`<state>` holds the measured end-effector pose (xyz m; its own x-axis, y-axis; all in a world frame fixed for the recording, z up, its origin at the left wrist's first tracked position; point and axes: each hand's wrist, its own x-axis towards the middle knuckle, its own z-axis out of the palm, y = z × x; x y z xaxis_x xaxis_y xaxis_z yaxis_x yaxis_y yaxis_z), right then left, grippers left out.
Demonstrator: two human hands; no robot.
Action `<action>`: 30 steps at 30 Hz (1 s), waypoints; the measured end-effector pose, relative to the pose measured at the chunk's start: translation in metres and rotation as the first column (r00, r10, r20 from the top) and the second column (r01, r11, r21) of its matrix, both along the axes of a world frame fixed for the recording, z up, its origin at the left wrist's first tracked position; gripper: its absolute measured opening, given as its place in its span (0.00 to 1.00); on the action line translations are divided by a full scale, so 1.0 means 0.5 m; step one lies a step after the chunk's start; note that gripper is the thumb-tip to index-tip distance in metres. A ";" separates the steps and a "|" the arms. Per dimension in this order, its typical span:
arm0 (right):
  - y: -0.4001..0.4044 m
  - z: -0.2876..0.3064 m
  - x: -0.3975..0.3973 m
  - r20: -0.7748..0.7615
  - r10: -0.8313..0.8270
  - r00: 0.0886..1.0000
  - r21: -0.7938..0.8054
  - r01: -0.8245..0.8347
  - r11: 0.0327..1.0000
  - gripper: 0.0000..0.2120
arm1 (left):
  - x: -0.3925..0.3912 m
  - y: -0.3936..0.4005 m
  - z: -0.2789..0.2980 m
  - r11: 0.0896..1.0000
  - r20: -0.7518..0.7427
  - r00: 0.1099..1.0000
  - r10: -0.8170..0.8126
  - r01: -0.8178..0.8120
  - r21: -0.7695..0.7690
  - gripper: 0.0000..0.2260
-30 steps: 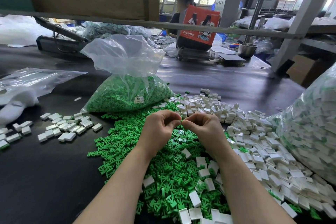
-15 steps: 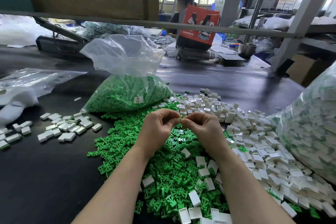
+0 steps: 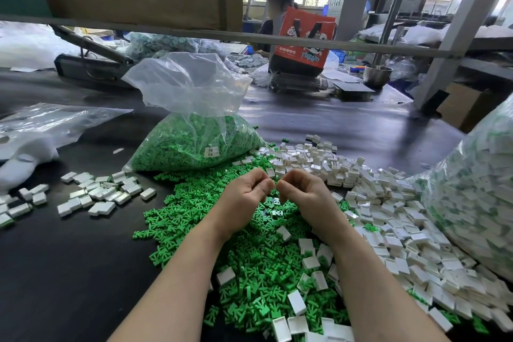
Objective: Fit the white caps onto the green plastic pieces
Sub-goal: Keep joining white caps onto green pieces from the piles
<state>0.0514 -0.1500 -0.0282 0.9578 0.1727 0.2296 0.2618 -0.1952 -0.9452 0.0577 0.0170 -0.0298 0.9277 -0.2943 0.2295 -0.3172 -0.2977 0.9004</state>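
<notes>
My left hand (image 3: 244, 200) and my right hand (image 3: 305, 197) hover side by side over a loose heap of green plastic pieces (image 3: 255, 272). Both have their fingers curled inward, and the fingertips almost meet above the heap. Each seems to pinch a small piece, but the fingers hide what it is. A wide pile of white caps (image 3: 388, 216) lies just right of the hands, with a few caps scattered on the green heap. Beyond the hands stands an open clear bag of green pieces (image 3: 194, 144).
A cluster of white capped pieces (image 3: 97, 194) lies on the dark table (image 3: 69, 272) at the left. A large clear bag of capped pieces (image 3: 477, 197) bulges at the right edge. Across the table are a seated person (image 3: 277, 0), a red bag (image 3: 302, 39) and a metal bowl (image 3: 377, 75).
The hands were pressed together at the fingertips; now a small gap shows between them. They stay in the same spot over the green heap.
</notes>
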 end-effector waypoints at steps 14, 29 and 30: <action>0.004 0.007 -0.010 -0.051 0.074 0.996 0.023 -0.073 0.997 0.10 | -0.003 -0.007 0.002 0.999 -0.095 0.995 -0.014 0.010 -0.042 0.18; 0.008 0.012 -0.013 -0.118 0.088 0.989 -0.002 -0.089 0.996 0.16 | -0.009 -0.007 0.007 0.998 -0.120 0.991 -0.052 0.048 -0.039 0.14; 0.008 0.012 -0.013 -0.115 0.098 0.989 -0.012 -0.099 0.995 0.16 | -0.009 -0.007 0.009 0.997 -0.123 0.991 -0.061 0.055 -0.048 0.14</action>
